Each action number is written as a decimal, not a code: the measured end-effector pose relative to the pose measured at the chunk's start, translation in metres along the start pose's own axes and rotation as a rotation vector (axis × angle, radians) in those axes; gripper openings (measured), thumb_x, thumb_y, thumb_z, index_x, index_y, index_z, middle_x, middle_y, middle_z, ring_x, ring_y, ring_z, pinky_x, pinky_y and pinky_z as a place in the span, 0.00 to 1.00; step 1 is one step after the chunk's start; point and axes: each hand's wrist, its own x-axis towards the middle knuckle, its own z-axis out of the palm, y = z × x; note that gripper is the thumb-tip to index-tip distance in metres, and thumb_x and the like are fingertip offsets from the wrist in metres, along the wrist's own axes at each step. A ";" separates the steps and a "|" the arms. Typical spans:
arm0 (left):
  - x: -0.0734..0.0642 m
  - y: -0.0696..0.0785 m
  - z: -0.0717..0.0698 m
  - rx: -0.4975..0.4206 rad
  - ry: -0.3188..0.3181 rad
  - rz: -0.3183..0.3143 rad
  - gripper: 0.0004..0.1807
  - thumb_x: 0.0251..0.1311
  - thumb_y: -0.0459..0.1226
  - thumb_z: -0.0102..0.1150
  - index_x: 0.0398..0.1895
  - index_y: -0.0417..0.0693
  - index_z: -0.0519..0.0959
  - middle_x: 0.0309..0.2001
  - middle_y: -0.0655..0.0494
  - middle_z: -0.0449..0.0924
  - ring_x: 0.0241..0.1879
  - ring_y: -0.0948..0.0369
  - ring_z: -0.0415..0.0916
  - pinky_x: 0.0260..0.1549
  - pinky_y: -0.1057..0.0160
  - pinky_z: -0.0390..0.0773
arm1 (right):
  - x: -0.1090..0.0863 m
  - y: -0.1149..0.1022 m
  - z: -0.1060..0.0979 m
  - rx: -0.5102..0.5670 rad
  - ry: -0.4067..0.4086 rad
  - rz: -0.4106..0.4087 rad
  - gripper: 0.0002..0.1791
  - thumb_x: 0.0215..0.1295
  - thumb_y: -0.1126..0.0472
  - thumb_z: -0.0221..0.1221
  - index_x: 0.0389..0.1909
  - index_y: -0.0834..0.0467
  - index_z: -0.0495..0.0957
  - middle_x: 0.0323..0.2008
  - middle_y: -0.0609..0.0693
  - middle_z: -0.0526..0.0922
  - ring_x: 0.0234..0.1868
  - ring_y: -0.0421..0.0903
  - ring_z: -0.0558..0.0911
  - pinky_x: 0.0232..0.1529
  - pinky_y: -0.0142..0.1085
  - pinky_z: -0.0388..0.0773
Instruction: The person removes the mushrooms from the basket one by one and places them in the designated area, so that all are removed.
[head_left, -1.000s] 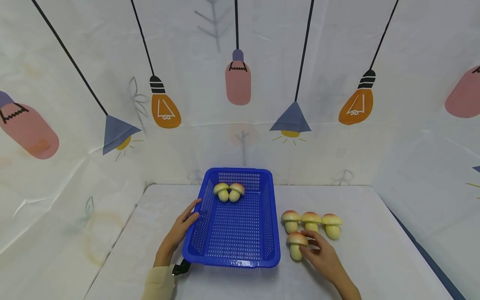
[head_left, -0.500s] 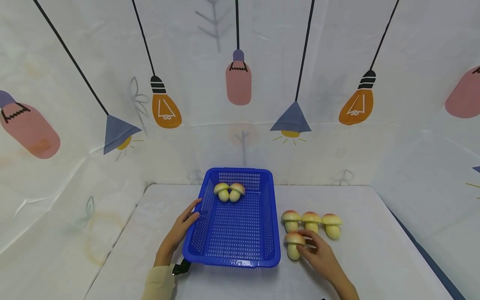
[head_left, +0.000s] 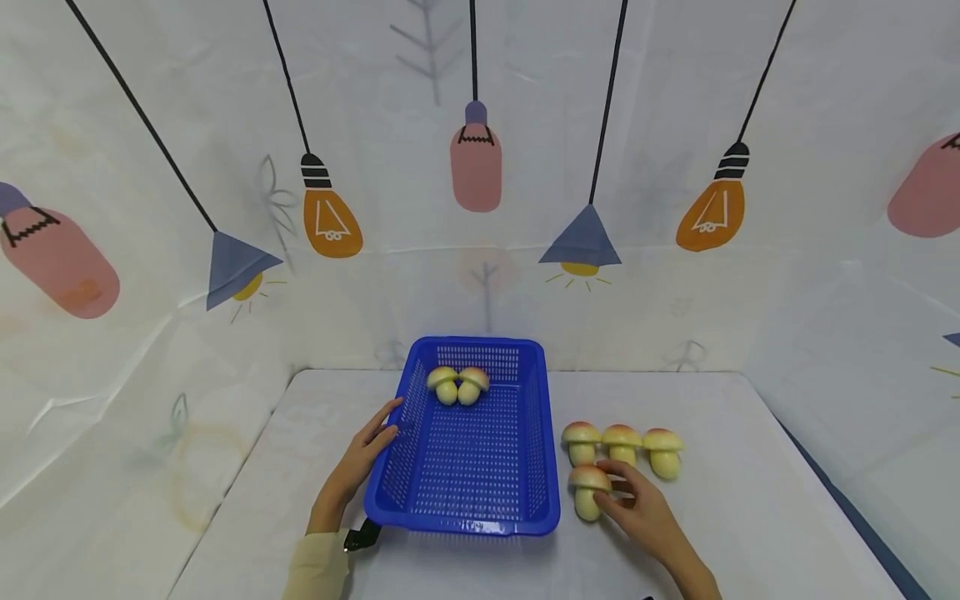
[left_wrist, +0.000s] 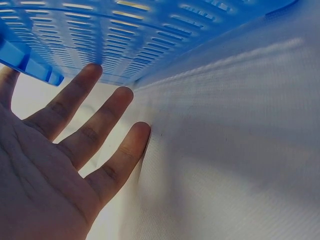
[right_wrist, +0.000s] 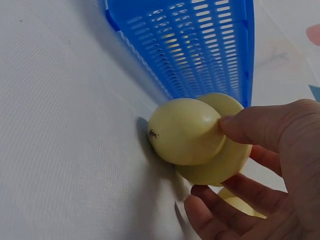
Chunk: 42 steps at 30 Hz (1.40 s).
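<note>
My right hand (head_left: 643,510) pinches a mushroom (head_left: 588,478) with a reddish-yellow cap and pale stem, just right of the blue basket (head_left: 480,527). In the right wrist view, the thumb presses the mushroom (right_wrist: 185,131) near where stem meets cap, and the fingers reach behind the cap. My left hand (head_left: 362,460) rests against the basket's left side with its fingers spread. The left wrist view shows those fingers (left_wrist: 107,117) nearly straight, below the basket's slotted wall (left_wrist: 125,35). Two mushrooms (head_left: 458,385) lie side by side at the basket's far left.
Three more mushrooms (head_left: 622,443) lie in a row on the white table (head_left: 757,508), just beyond my right hand. A dark object (head_left: 363,535), partly hidden, is by my left wrist. A white cloth (head_left: 487,292) with printed lamps hangs behind the table.
Early on, my right hand shifted the mushroom slightly left, toward the basket. Over the last half second it has stayed in place. The left hand and basket have not moved.
</note>
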 end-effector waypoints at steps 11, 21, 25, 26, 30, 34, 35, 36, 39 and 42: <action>-0.001 0.000 -0.001 -0.017 -0.021 0.022 0.29 0.81 0.46 0.44 0.82 0.62 0.58 0.80 0.40 0.55 0.68 0.38 0.69 0.58 0.49 0.76 | 0.002 0.002 0.002 0.011 -0.024 0.052 0.25 0.63 0.64 0.71 0.61 0.62 0.77 0.60 0.59 0.82 0.52 0.46 0.86 0.44 0.32 0.84; -0.002 0.001 -0.001 -0.012 -0.018 0.020 0.29 0.80 0.46 0.45 0.82 0.62 0.58 0.82 0.43 0.49 0.72 0.36 0.65 0.61 0.44 0.74 | -0.001 -0.001 -0.004 0.002 -0.039 0.046 0.27 0.64 0.62 0.70 0.62 0.64 0.76 0.61 0.62 0.81 0.53 0.50 0.85 0.44 0.33 0.84; -0.002 0.001 -0.001 -0.009 -0.020 0.017 0.29 0.80 0.47 0.45 0.81 0.63 0.58 0.82 0.43 0.49 0.72 0.36 0.64 0.61 0.43 0.74 | 0.003 -0.011 -0.012 -0.025 -0.038 0.034 0.27 0.65 0.60 0.69 0.63 0.64 0.75 0.61 0.62 0.81 0.56 0.57 0.84 0.44 0.35 0.84; -0.001 0.000 -0.001 -0.009 -0.021 0.016 0.29 0.80 0.47 0.45 0.81 0.63 0.58 0.82 0.43 0.50 0.72 0.37 0.64 0.61 0.43 0.74 | 0.005 -0.014 -0.014 -0.033 -0.036 0.027 0.28 0.66 0.59 0.69 0.63 0.64 0.74 0.62 0.62 0.80 0.57 0.60 0.83 0.45 0.36 0.84; -0.001 0.000 -0.001 -0.016 -0.027 0.012 0.29 0.80 0.47 0.45 0.81 0.64 0.58 0.81 0.42 0.52 0.70 0.37 0.66 0.60 0.45 0.75 | 0.019 -0.028 -0.021 -0.068 -0.022 -0.022 0.28 0.67 0.57 0.68 0.66 0.61 0.73 0.63 0.60 0.79 0.59 0.66 0.80 0.48 0.40 0.84; -0.001 -0.001 -0.002 -0.019 -0.030 0.011 0.29 0.80 0.46 0.45 0.81 0.64 0.58 0.80 0.40 0.55 0.68 0.38 0.68 0.58 0.47 0.76 | 0.035 -0.045 -0.022 -0.056 -0.019 -0.091 0.30 0.68 0.59 0.68 0.68 0.58 0.71 0.66 0.60 0.77 0.61 0.65 0.79 0.51 0.43 0.84; -0.001 -0.001 -0.002 -0.019 -0.030 0.010 0.29 0.80 0.46 0.45 0.81 0.64 0.58 0.80 0.39 0.56 0.68 0.38 0.69 0.58 0.47 0.76 | 0.040 -0.051 -0.022 -0.044 -0.022 -0.101 0.30 0.68 0.59 0.67 0.69 0.58 0.70 0.66 0.60 0.77 0.62 0.65 0.79 0.52 0.44 0.83; -0.001 -0.001 -0.002 -0.019 -0.030 0.010 0.29 0.80 0.46 0.45 0.81 0.64 0.58 0.80 0.39 0.56 0.68 0.38 0.69 0.58 0.47 0.76 | 0.045 -0.057 -0.020 -0.032 -0.026 -0.107 0.31 0.68 0.59 0.67 0.70 0.57 0.70 0.67 0.60 0.76 0.63 0.65 0.78 0.53 0.46 0.83; -0.001 -0.001 -0.002 -0.022 -0.026 0.010 0.29 0.80 0.47 0.45 0.81 0.63 0.59 0.79 0.39 0.57 0.67 0.39 0.69 0.57 0.49 0.76 | 0.061 -0.074 -0.013 -0.001 -0.039 -0.117 0.32 0.68 0.58 0.67 0.71 0.56 0.69 0.69 0.61 0.74 0.66 0.63 0.77 0.56 0.50 0.82; -0.001 -0.001 -0.001 -0.025 -0.020 0.008 0.29 0.80 0.47 0.45 0.81 0.64 0.59 0.77 0.38 0.60 0.67 0.39 0.70 0.56 0.51 0.76 | 0.079 -0.090 -0.004 0.020 -0.053 -0.106 0.34 0.67 0.56 0.68 0.72 0.54 0.68 0.70 0.60 0.74 0.67 0.63 0.77 0.59 0.53 0.80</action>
